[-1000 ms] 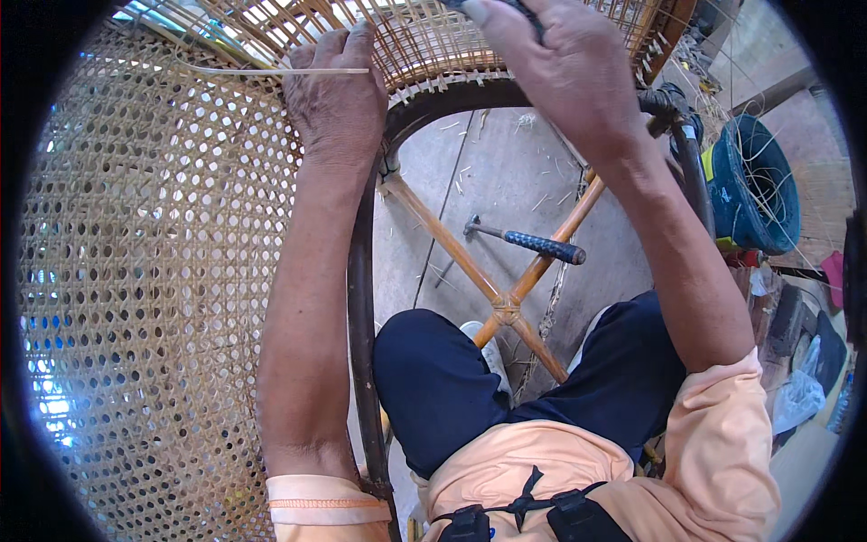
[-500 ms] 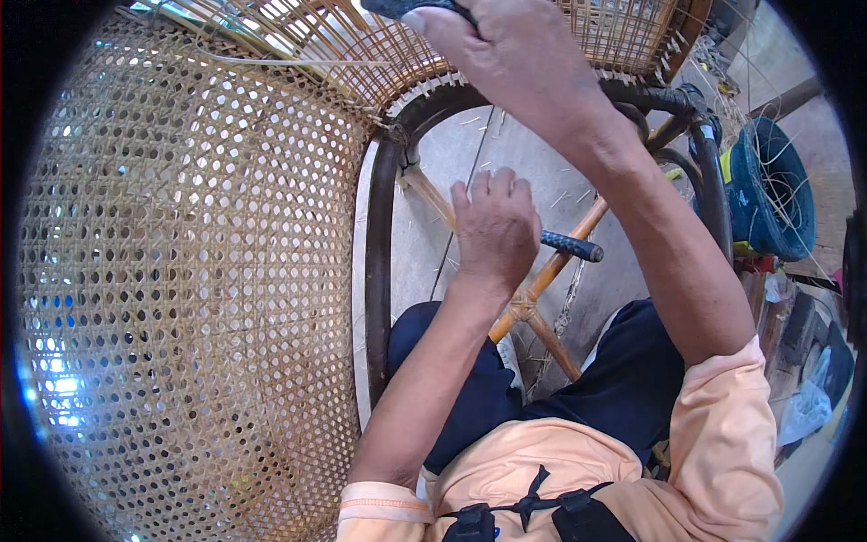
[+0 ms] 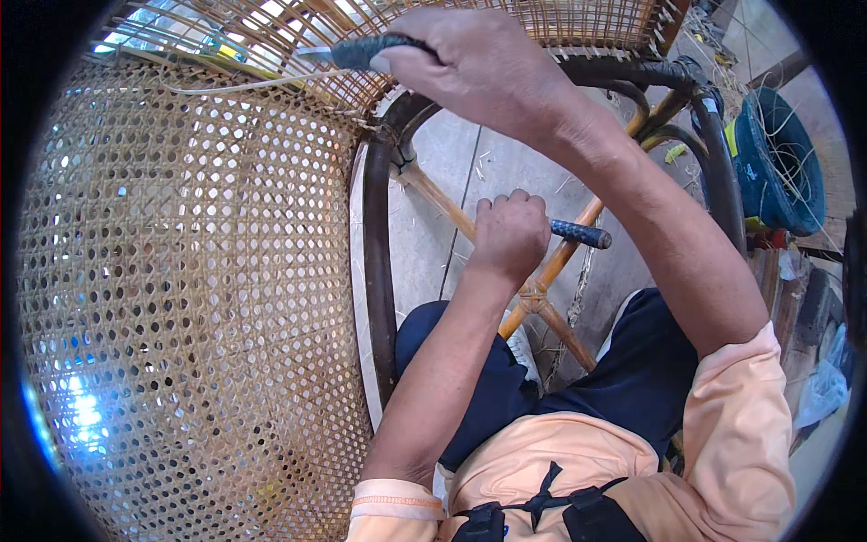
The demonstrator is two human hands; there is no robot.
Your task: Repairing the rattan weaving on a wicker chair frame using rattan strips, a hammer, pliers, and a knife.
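Left hand (image 3: 513, 233), just off centre toward 2 o'clock: fingers curled down around a blue-and-black textured, rod-like tool handle (image 3: 582, 234), butt end out toward 3; whatever head it has is hidden, and I can't tell how firm the grip is. Right hand (image 3: 479, 72) at 12, closed on a dark, rough-surfaced hand tool (image 3: 361, 52) with a grey metal tip (image 3: 314, 53) pointing to 9, thumb along the grip. Tip is near a loose, pale, thin cane strip (image 3: 244, 88) at 10–11; contact unclear. To handle this well, I'd keep that tip well off the tan open-weave cane panel (image 3: 181, 271) at 9, lift the left-hand tool by mid-handle, and clear the crossed yellow-brown cane stretchers (image 3: 535, 298) just below it and the dark brown curved chair frame (image 3: 377, 271) before swinging it anywhere. Pose: left forearm (image 3: 442, 370) rises from 6 toward 1, elbow bent, back of hand up. Right forearm (image 3: 659, 208) comes in from 4, runs up to 12 over the frame, knuckles up; looks like a long reach, so leaning in might steady it. Blue-green round plastic bucket (image 3: 754, 163) at 2–3, well apart from both hands.
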